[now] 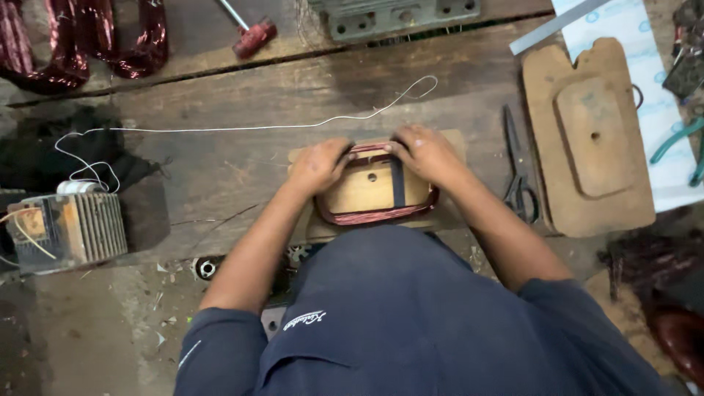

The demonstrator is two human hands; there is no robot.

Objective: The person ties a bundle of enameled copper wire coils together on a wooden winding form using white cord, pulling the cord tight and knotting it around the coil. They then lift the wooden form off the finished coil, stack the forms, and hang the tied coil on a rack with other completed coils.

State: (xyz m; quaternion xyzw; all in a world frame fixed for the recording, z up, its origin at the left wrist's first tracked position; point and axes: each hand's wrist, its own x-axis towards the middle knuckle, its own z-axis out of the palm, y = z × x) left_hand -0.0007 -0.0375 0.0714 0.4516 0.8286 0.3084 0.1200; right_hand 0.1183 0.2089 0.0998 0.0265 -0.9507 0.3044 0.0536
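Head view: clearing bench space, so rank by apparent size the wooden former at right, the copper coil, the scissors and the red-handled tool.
1. Wooden former
2. Copper coil
3. Scissors
4. Red-handled tool, cut off by the frame edge, so unsure.

Black scissors lie on the wooden tabletop, just left of a flat wooden former board. Far left of the scissors sits a small transformer. Up-left of them lie a red-handled tool and dark red wire coils.
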